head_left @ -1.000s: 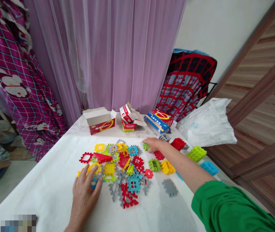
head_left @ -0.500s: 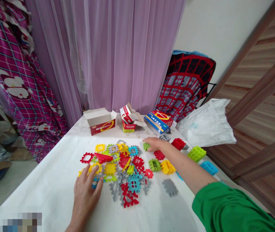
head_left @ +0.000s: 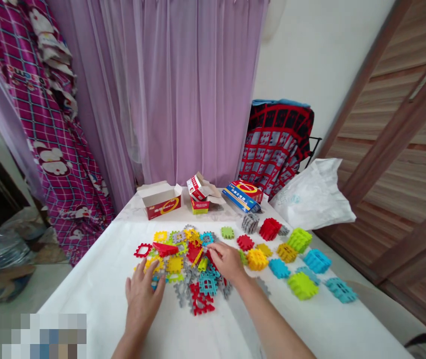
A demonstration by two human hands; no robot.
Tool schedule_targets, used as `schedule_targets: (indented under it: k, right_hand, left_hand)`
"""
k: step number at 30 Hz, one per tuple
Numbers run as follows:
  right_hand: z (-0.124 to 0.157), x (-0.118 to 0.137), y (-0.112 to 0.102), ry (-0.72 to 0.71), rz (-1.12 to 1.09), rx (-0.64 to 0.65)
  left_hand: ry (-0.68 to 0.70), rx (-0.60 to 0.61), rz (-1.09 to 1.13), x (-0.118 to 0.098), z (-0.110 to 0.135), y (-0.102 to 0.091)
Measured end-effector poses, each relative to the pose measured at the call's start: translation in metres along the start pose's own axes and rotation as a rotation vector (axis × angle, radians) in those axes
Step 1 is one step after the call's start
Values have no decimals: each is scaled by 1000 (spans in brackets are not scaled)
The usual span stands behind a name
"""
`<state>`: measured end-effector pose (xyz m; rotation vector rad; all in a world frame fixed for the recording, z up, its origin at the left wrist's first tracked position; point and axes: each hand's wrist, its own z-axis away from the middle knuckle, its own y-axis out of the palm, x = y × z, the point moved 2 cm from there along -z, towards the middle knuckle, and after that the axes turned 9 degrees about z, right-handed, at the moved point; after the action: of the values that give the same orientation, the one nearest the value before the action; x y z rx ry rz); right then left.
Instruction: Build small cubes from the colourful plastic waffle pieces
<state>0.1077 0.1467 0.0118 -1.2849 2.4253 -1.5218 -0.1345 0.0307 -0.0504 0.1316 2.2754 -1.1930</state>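
Note:
My left hand [head_left: 143, 291] rests at the near left of a loose pile of plastic building pieces, fingers spread, touching the edge of yellow pieces [head_left: 155, 263] and a blue piece [head_left: 155, 280]. My right hand [head_left: 228, 262] reaches over the pile's right side. Its thumb and fingers are a little apart above red pieces, which it partly covers. In the pile's middle lie a yellow square tile [head_left: 174, 264], a red curved piece [head_left: 165, 249] and a light-blue window piece [head_left: 208, 285]. Red triangular pieces [head_left: 201, 301] lie in front. A green square tile [head_left: 227, 233] sits apart behind my right hand.
Stacks of matching tiles stand on the right: red [head_left: 270, 229], yellow [head_left: 257, 260], green [head_left: 303, 285] and blue [head_left: 317, 261]. Opened cardboard boxes [head_left: 163, 207] and a blue box [head_left: 241, 197] line the back. A white plastic bag [head_left: 312, 197] sits at the table's right edge.
My right hand has let go of the green tile at the back and moved toward me, onto the pile. My left hand stays at the pile's left edge. The view has shifted.

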Motion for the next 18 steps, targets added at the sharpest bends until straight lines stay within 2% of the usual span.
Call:
schedule_targets:
  k: [3, 6, 11, 18]
  right_hand:
    - [32, 10, 13, 29, -100, -163]
    - [55, 14, 14, 26, -123, -242]
    - [79, 7, 9, 62, -143, -283]
    - [87, -6, 13, 247, -296, -270]
  left_hand:
    - [-50, 41, -62, -6, 1, -4]
    - [-55, 65, -101, -8, 0, -5]
    - [-42, 56, -142, -7, 1, -5]
    - [0, 20, -254, -4, 10, -8]
